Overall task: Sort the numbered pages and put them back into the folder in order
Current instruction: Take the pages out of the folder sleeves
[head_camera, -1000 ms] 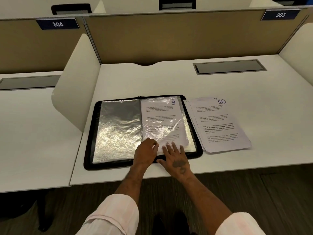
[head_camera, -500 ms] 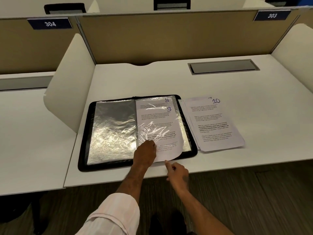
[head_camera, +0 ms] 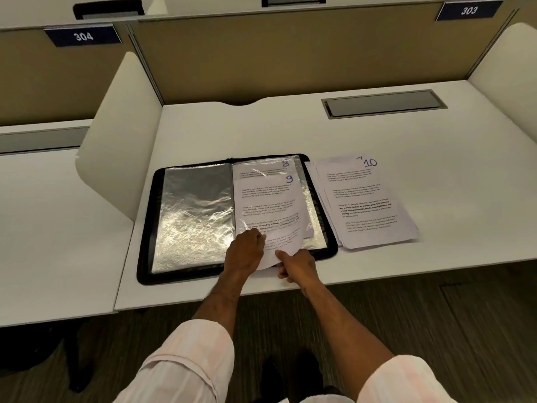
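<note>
A black folder (head_camera: pixel 146 228) with clear plastic sleeves lies open on the white desk (head_camera: pixel 377 135). Its left sleeve (head_camera: pixel 194 216) holds no paper. On the right side, page 9 (head_camera: pixel 268 202) sticks partly out of a sleeve toward me, with page 8 (head_camera: pixel 286 163) showing behind it. My left hand (head_camera: pixel 245 251) presses on the sleeve's lower edge. My right hand (head_camera: pixel 296 264) pinches page 9's bottom corner at the desk's front edge. A loose stack of pages (head_camera: pixel 366 205) topped by page 10 lies right of the folder.
Beige partitions with labels 304 (head_camera: pixel 83 36) and 303 (head_camera: pixel 468 10) stand behind the desk. White side dividers (head_camera: pixel 122 126) flank it. A grey cable hatch (head_camera: pixel 383 103) is set in the desk at the back right. Dark floor lies below the front edge.
Page 9 has slid down out of the sleeve toward me, uncovering page 8. My right hand went from lying flat on the page to gripping its bottom corner.
</note>
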Demonstrator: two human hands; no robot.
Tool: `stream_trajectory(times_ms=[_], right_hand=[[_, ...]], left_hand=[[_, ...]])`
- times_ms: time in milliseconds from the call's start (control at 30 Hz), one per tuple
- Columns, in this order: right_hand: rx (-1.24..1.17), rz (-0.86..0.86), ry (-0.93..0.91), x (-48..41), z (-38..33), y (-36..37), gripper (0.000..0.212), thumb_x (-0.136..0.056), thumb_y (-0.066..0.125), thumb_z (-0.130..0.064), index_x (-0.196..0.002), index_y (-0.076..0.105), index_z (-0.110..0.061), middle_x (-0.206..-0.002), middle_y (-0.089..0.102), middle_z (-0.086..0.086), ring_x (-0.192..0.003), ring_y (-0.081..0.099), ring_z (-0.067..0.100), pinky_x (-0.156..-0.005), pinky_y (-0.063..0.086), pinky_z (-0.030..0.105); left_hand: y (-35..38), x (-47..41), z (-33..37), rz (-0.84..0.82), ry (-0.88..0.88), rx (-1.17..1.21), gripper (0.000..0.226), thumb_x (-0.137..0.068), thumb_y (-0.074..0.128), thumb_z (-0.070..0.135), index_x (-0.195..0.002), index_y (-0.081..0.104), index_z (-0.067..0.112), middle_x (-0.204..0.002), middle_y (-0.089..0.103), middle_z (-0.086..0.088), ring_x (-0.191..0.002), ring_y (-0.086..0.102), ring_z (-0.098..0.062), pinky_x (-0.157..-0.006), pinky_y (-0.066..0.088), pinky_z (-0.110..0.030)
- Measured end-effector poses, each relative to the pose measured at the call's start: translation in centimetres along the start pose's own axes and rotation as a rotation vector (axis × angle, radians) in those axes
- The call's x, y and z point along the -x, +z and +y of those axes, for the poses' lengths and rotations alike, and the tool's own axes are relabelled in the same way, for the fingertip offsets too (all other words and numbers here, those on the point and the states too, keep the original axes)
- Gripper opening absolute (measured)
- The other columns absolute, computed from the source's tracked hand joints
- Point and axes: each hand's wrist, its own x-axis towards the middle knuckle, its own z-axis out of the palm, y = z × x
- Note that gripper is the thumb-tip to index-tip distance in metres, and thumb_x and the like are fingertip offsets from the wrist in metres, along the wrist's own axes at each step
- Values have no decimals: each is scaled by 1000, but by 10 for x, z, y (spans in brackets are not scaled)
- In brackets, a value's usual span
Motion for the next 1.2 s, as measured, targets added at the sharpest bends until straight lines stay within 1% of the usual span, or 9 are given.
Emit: stream_trajectory(times_ms=[200, 333, 467, 600, 733, 833, 1000, 1100, 1200], right_hand=[[388, 37, -202, 30, -19, 4, 27, -94, 53, -40, -92, 64, -15, -92, 71, 3, -79, 68, 18, -77, 57, 33], [812, 128, -359, 67, -36, 7, 37, -99, 46, -38, -110, 65, -9, -113, 68, 7, -102, 64, 23, -83, 49, 30], [1011, 146, -483, 108, -48, 9, 32, -98, 50, -35, -109, 65, -10, -110, 68, 7, -99, 65, 22, -85, 49, 30], [1194, 35, -628, 153, -65, -4, 27, -97, 54, -30, -114, 60, -10, -111, 65, 9, -96, 62, 23, -86, 49, 32], [1429, -1, -785, 182, -92, -21, 21, -96, 52, -22, -106, 64, -8, -104, 67, 8, -81, 57, 19, -75, 44, 27], [1386, 0, -856, 191, -115, -41, 30, -101, 45, -30, -111, 65, -10, -105, 67, 7, -94, 64, 22, -80, 46, 27], [1118, -110, -651, 167, -162, -75, 43, -100, 44, -45, -107, 65, -8, -95, 62, 9, -83, 60, 19, -67, 44, 26], [821, -139, -581, 139, -175, -102, 35, -99, 50, -41, -96, 65, -10, -86, 64, 3, -73, 61, 10, -58, 45, 22], [393, -172, -483, 104, -167, -130, 35, -97, 55, -39, -104, 66, -6, -98, 72, 9, -85, 71, 20, -72, 57, 30]], left_hand=[[-18, 1, 16, 78, 37, -22, 34, -98, 49, 46, -87, 61, 17, -86, 64, 2, -77, 60, -17, -68, 47, -31], [-39, 9, 32, 205, 43, 16, 33, -98, 50, 44, -84, 61, 16, -81, 61, 3, -72, 56, -14, -63, 41, -29], [-57, 24, 31, 252, 14, 43, 19, -96, 56, 28, -83, 59, 13, -82, 59, 2, -72, 55, -15, -58, 34, -27], [-70, 36, 21, 362, -151, 132, 26, -97, 51, 24, -73, 52, 14, -72, 57, 0, -64, 55, -17, -51, 33, -25], [-82, 48, 2, 458, -284, 233, 27, -98, 50, 28, -79, 58, 11, -81, 65, -10, -73, 59, -25, -61, 38, -29], [-85, 54, -18, 533, -441, 310, 36, -100, 47, 33, -98, 67, 4, -97, 67, -18, -92, 60, -35, -73, 40, -35], [-91, 61, -48, 585, -609, 391, 45, -102, 41, 31, -108, 67, -5, -112, 63, -28, -108, 56, -45, -92, 44, -48], [-93, 68, -61, 586, -653, 575, 41, -100, 41, 23, -105, 68, -8, -107, 64, -30, -104, 58, -45, -87, 43, -43], [-86, 53, -94, 544, -730, 866, 29, -93, 43, 23, -94, 64, 3, -94, 66, -21, -93, 64, -39, -75, 54, -41]])
